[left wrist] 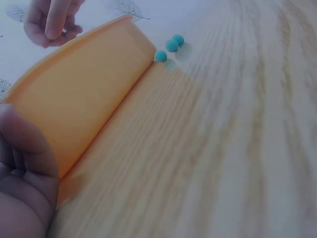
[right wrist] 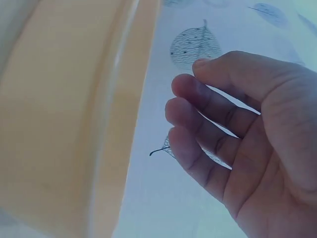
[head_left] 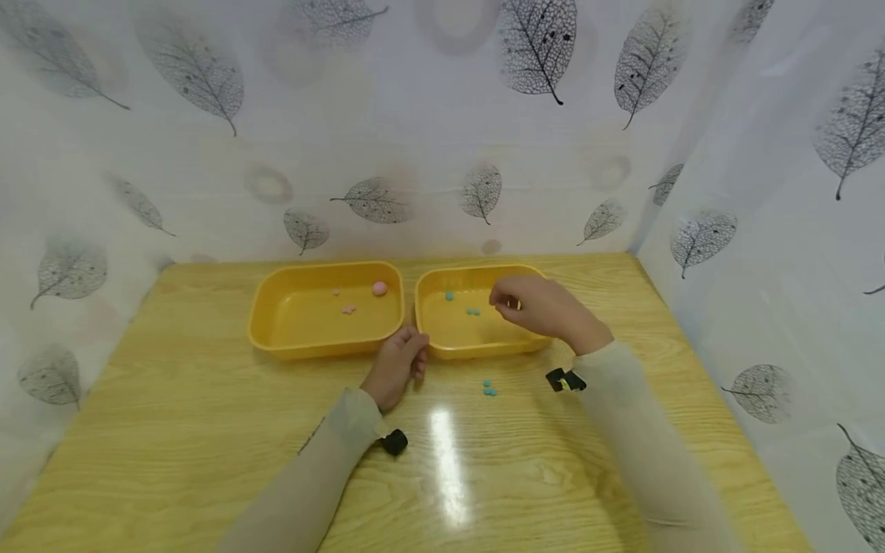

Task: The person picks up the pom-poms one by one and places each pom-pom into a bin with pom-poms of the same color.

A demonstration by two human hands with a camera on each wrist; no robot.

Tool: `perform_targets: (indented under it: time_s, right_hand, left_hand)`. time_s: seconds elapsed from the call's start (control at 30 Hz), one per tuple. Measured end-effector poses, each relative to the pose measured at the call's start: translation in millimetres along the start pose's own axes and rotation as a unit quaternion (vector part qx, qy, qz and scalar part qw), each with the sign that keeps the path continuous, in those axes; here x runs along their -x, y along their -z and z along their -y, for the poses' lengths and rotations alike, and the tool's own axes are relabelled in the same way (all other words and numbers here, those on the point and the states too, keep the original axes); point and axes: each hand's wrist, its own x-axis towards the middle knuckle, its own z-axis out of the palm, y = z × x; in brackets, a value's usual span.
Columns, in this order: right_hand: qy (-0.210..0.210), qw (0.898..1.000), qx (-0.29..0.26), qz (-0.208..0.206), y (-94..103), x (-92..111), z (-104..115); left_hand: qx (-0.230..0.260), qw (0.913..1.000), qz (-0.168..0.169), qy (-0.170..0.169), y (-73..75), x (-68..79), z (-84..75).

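Reference is the right tray [head_left: 477, 352]: yellow, open side up, long axis running left to right across the table [head_left: 187, 415]. The right hand [head_left: 542, 307] is above the right tray and conceals part of its right end, any contents there included; its grip is released, fingers loosely curved, thumb and forefinger slightly parted. The left hand [head_left: 396, 369] is at the right tray's near left corner, a digit touching the rim; whether it pinches the rim cannot be told, the left wrist view cutting the hand off. 3 turquoise beads [head_left: 488, 392] lie in front of the right tray; 2 blue beads [head_left: 470, 312] sit inside it, side by side. Left of the right tray, the left tray [head_left: 311, 351] lies similarly lengthwise, holding 1 larger pink ball [head_left: 379, 289] and small pink beads [head_left: 346, 310], count unclear.
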Motion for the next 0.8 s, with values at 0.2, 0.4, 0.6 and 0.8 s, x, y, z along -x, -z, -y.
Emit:
perform_targets:
  time_s: [0.2,0.4,0.6,0.8]
  right_hand:
    - [0.012,0.999,-0.011,-0.045,-13.0,21,2]
    - [0.011,0.998,-0.012,-0.064,-21.6,34,5]
    - [0.018,0.997,-0.006,-0.073,-23.6,39,9]
    - [0.021,0.998,0.005,-0.059,-25.7,40,8]
  left_hand:
    - [0.004,1.0000,-0.002,-0.006,-0.3,0.3,-0.3]
    - [0.010,1.0000,-0.001,-0.002,0.3,-0.3,2.1]
    - [0.006,0.9999,0.006,-0.007,0.6,-0.5,1.8]
    - [0.003,1.0000,0.000,-0.006,-0.1,0.6,-0.9]
